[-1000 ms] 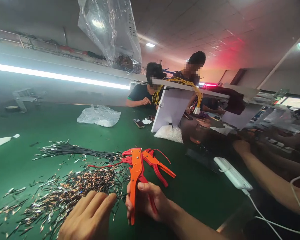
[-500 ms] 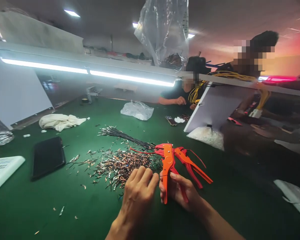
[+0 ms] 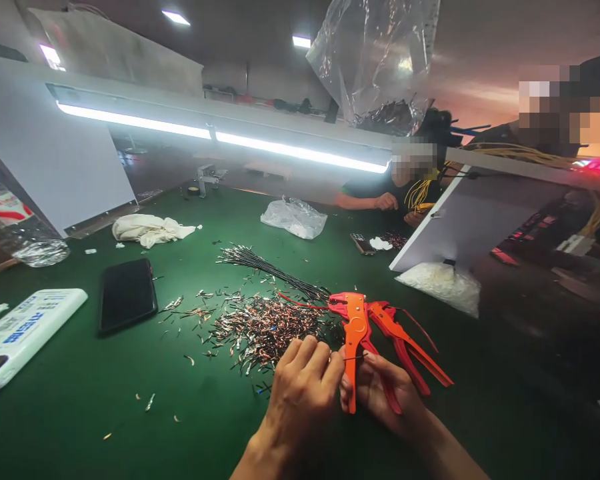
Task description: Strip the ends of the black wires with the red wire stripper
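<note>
Left hand (image 3: 305,380), its hold unclear, has been brought closer to the orange pliers (image 3: 359,327) clasped in the right hand (image 3: 387,390) between wire scraps (image 3: 270,327) and second pliers (image 3: 386,321), while dark pieces (image 3: 393,118) are held in a hanging bag (image 3: 370,53).

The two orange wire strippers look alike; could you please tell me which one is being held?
The wire stripper nearer the picture's left: the right hand grips its handles. The other wire stripper, just beside it, has no hand on it.
</note>
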A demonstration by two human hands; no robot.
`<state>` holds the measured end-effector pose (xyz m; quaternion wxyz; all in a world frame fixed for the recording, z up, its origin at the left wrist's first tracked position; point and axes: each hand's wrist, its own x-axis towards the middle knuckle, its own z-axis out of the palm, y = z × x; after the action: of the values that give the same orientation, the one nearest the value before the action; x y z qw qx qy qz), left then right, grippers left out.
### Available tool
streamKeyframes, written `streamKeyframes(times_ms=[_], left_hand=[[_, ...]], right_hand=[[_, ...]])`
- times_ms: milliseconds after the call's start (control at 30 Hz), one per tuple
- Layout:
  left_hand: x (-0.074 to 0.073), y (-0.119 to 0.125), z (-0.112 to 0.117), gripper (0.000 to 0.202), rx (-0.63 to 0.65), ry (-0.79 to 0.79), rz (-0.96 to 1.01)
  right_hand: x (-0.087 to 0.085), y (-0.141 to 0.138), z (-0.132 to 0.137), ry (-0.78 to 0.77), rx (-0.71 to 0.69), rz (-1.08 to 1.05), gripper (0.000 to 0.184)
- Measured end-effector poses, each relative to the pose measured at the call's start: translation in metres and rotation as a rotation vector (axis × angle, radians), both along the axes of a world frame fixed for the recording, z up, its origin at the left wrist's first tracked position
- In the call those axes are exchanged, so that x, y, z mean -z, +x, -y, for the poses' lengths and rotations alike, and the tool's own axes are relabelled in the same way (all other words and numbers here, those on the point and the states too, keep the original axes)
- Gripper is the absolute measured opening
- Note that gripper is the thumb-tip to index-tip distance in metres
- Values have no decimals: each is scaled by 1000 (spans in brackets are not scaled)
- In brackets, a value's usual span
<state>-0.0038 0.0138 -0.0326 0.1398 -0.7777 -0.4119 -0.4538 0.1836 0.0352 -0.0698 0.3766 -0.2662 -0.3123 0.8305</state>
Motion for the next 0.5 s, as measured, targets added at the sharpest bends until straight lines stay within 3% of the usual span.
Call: streamKeyframes(times_ms=[500], left_hand=[[2, 5, 3, 19, 13, -32, 10]], right_hand=[[-6, -1, -2, -45, -4, 48, 32]])
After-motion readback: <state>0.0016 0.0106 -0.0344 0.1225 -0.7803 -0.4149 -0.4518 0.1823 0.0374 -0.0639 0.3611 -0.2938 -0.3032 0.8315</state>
